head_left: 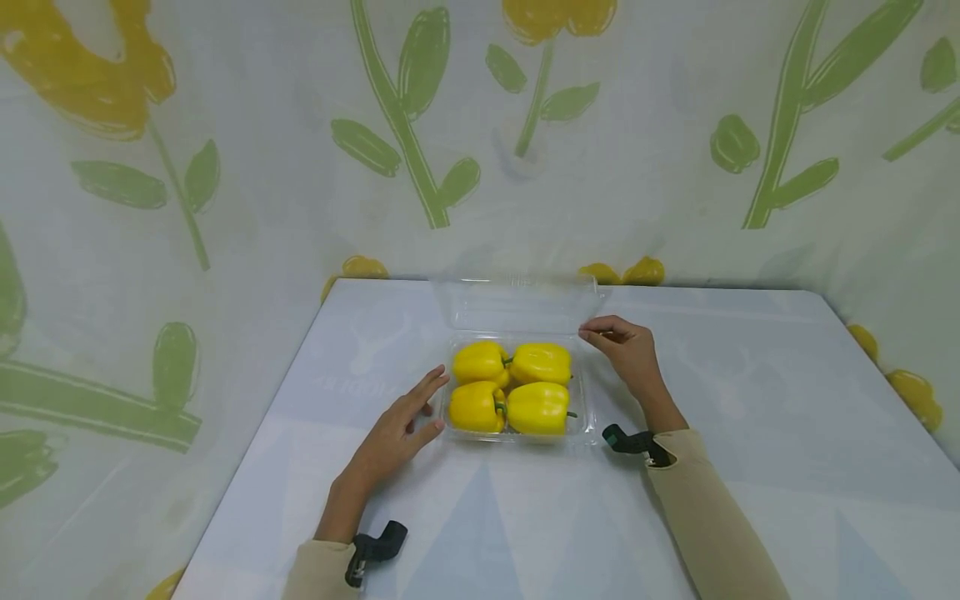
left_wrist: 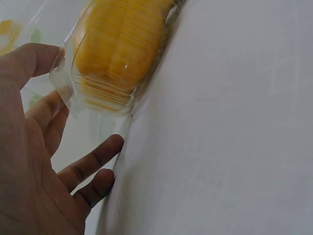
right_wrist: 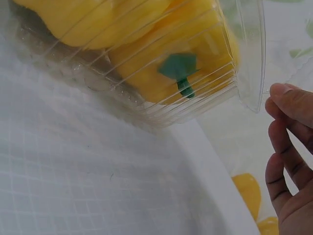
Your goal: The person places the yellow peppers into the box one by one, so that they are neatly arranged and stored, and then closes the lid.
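Observation:
Several yellow bell peppers (head_left: pixel 538 408) lie in two rows in a clear plastic clamshell container (head_left: pixel 517 438). Its transparent lid (head_left: pixel 517 304) is folded back at the far side. My left hand (head_left: pixel 396 425) is at the container's left side with fingers spread. In the left wrist view, the thumb (left_wrist: pixel 46 58) touches the container's rim, and the other fingers are extended below it. At the far right corner, my right hand (head_left: pixel 626 350) has thumb and index fingertips together, pinching the lid's edge by the hinge. The right wrist view shows those fingertips (right_wrist: pixel 279 91) just beyond the container's rim.
The container stands on a white table (head_left: pixel 750 467) near its back edge. Behind and to the left hangs a pale curtain (head_left: pixel 645 192) with yellow flowers and green leaves. Each wrist carries a black camera mount, one on the left (head_left: pixel 375 546) and one on the right (head_left: pixel 633 443).

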`<state>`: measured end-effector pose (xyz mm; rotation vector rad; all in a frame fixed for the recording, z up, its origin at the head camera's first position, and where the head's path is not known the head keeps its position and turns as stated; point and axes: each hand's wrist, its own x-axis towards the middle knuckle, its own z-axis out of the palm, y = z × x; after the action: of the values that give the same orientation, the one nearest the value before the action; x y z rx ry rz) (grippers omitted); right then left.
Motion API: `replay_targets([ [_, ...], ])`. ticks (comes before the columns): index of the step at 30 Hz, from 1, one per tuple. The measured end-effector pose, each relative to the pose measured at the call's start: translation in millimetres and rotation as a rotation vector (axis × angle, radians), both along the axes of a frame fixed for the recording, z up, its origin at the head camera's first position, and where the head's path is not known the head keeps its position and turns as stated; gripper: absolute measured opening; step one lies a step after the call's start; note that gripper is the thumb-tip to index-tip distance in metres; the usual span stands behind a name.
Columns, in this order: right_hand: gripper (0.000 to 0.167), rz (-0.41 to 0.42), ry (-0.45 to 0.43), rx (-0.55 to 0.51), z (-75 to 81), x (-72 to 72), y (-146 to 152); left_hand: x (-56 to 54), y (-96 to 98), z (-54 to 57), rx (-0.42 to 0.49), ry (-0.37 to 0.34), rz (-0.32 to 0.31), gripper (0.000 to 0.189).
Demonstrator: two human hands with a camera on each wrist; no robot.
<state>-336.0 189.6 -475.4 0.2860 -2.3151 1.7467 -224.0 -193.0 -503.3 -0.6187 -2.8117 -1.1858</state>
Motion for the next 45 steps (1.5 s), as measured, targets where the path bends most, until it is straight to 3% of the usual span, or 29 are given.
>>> replay_targets([
  [8,0.014,0.018,0.020,0.060,11.5,10.3,-2,0.4,0.3,0.1,0.002,-0.006,0.002,0.064],
  [14,0.019,0.023,-0.007,0.057,4.3,7.3,3,-0.1,0.2,-0.5,-0.011,-0.009,0.003,0.065],
  [28,0.024,0.003,-0.019,0.211,5.2,5.6,9,-0.2,0.4,1.1,-0.004,-0.002,-0.001,0.065],
  [36,0.011,0.030,0.006,0.267,7.8,7.8,11,1.2,-0.3,0.0,0.001,-0.007,0.014,0.064],
  [45,0.012,0.050,-0.015,0.349,9.3,8.5,10,1.5,-1.2,-0.4,0.004,-0.025,0.035,0.068],
])
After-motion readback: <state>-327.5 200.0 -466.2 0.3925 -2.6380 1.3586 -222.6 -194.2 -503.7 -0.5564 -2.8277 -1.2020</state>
